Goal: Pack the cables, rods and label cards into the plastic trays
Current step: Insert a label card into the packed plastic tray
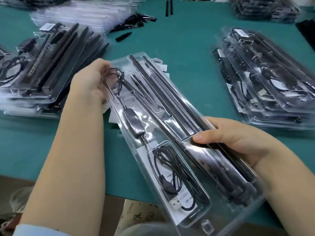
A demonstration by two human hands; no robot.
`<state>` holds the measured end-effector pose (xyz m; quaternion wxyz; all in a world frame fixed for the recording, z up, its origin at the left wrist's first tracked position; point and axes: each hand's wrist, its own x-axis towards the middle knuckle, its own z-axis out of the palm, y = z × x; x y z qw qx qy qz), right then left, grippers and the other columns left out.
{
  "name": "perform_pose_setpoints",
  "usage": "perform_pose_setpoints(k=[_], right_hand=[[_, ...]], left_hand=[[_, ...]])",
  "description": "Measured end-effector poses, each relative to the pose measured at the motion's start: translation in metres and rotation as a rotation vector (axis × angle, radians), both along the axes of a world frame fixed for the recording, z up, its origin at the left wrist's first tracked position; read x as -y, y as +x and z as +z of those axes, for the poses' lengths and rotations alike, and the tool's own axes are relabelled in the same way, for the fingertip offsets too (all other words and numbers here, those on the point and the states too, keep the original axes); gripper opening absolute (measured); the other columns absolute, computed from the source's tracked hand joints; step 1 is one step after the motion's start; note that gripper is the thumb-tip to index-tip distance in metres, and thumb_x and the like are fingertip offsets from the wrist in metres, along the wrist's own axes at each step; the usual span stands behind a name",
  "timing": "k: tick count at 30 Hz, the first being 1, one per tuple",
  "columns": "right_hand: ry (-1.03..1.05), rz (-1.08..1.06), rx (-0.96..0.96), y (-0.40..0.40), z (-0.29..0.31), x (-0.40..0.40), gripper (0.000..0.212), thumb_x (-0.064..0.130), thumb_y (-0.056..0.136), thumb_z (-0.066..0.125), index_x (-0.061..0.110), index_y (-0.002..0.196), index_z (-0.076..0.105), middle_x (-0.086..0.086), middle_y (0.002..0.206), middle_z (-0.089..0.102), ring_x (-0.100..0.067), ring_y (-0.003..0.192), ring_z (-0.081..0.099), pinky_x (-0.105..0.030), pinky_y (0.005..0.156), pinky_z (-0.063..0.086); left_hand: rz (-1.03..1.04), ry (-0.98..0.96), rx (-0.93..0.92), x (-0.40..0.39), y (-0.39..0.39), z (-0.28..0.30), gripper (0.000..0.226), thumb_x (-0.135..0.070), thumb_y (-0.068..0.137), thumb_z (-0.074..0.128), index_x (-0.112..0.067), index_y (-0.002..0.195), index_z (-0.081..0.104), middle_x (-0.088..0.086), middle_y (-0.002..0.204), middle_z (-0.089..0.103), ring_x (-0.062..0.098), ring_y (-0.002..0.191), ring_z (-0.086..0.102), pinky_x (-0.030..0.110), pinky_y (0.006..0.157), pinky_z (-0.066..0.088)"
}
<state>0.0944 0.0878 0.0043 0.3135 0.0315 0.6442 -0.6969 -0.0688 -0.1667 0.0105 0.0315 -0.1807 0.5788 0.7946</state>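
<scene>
Nearest us, the clear plastic tray (170,133) slants from the bench's near edge toward its middle, held just above the green bench (179,48) in both our hands. Filled tray stacks sit at the left edge (42,65) and right edge (265,77); loose black rods (134,21) lie toward the far edge.

Our left hand (90,80) grips the tray's far-left rim, fingers curled round it. Our right hand (238,143) holds the near-right rim, thumb pressed flat over the long rods (170,103).

We judge the step to be seating the contents. Best to keep the tray level and press each rod fully into its channel before stacking.

Inside: several black rods lie lengthwise on the right; a coiled cable (170,167) with an inline box (131,121) fills the left pockets; a white label card (187,200) shows beneath the plug.
</scene>
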Motion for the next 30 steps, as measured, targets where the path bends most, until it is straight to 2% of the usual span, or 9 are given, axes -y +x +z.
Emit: perform_pose_setpoints(k=[5,7,9,14,17,21,24,28,30], right_hand=[[-0.067,-0.022,-0.046,0.0,-0.001,0.0,0.038,0.017,0.061,0.081,0.009,0.096,0.068,-0.021,0.09,0.07,-0.027,0.068,0.067,-0.031,0.054,0.055],[-0.116,-0.076,-0.09,0.001,0.0,0.001,0.027,0.013,0.063,0.079,0.013,0.087,0.07,-0.014,0.081,0.072,-0.023,0.06,0.067,-0.028,0.05,0.054],[-0.14,-0.187,-0.146,0.0,0.002,0.002,0.026,0.016,0.064,0.074,0.01,0.089,0.067,-0.01,0.075,0.072,-0.02,0.056,0.067,-0.028,0.048,0.053],[-0.079,-0.471,-0.215,-0.005,0.004,-0.003,0.078,0.022,0.054,0.078,-0.008,0.12,0.049,-0.01,0.071,0.072,-0.02,0.054,0.068,-0.029,0.046,0.053],[-0.066,-0.521,-0.143,-0.006,0.004,-0.01,0.1,0.025,0.049,0.078,-0.002,0.136,0.037,-0.012,0.071,0.072,-0.02,0.054,0.068,-0.029,0.046,0.053],[-0.043,-0.4,-0.121,-0.004,0.007,-0.011,0.057,0.027,0.05,0.079,0.005,0.1,0.061,-0.014,0.075,0.072,-0.022,0.057,0.069,-0.03,0.049,0.054],[-0.092,-0.373,-0.084,-0.005,0.005,-0.005,0.052,0.021,0.054,0.076,0.002,0.099,0.057,-0.012,0.066,0.069,-0.021,0.051,0.067,-0.028,0.046,0.053],[-0.093,-0.39,-0.075,-0.004,0.003,-0.003,0.05,0.021,0.053,0.075,0.005,0.097,0.058,-0.01,0.066,0.069,-0.02,0.051,0.066,-0.027,0.046,0.052],[-0.091,-0.398,-0.084,-0.004,0.004,-0.003,0.052,0.022,0.052,0.077,0.005,0.096,0.057,-0.01,0.065,0.069,-0.02,0.051,0.066,-0.027,0.046,0.052]], left_hand=[[0.083,0.071,-0.128,-0.004,0.004,0.005,0.012,-0.016,0.091,0.061,-0.004,0.093,0.061,0.004,0.071,0.068,0.012,0.059,0.067,0.024,0.062,0.055],[-0.053,0.221,-0.177,-0.003,0.012,0.01,0.035,-0.034,0.088,0.066,-0.004,0.105,0.061,0.009,0.088,0.072,0.019,0.077,0.071,0.032,0.073,0.057],[-0.281,0.13,-0.198,-0.006,0.022,0.016,0.049,-0.046,0.077,0.073,-0.007,0.104,0.063,0.005,0.087,0.071,0.014,0.067,0.065,0.02,0.059,0.053],[-0.496,-0.099,-0.162,-0.048,0.044,0.019,0.027,-0.036,0.072,0.076,-0.013,0.078,0.061,-0.006,0.052,0.059,0.009,0.039,0.052,0.016,0.041,0.044],[-0.387,-0.104,-0.09,-0.068,0.045,0.012,0.028,-0.04,0.082,0.071,-0.014,0.086,0.062,-0.002,0.06,0.061,0.012,0.043,0.053,0.022,0.043,0.047],[-0.264,0.033,-0.038,-0.074,0.043,0.009,0.031,-0.036,0.087,0.068,-0.006,0.093,0.067,0.004,0.079,0.071,0.019,0.063,0.065,0.035,0.061,0.058],[-0.253,0.055,-0.046,-0.072,0.044,0.01,0.025,-0.028,0.093,0.061,-0.003,0.095,0.065,0.003,0.072,0.071,0.013,0.06,0.068,0.028,0.052,0.056],[-0.247,0.145,-0.043,-0.075,0.044,0.011,0.018,-0.022,0.096,0.056,-0.004,0.093,0.061,0.001,0.066,0.07,0.012,0.059,0.068,0.034,0.065,0.059],[-0.288,0.115,-0.036,-0.074,0.043,0.012,0.022,-0.024,0.096,0.055,-0.005,0.089,0.063,0.002,0.068,0.071,0.012,0.059,0.068,0.032,0.061,0.06]])
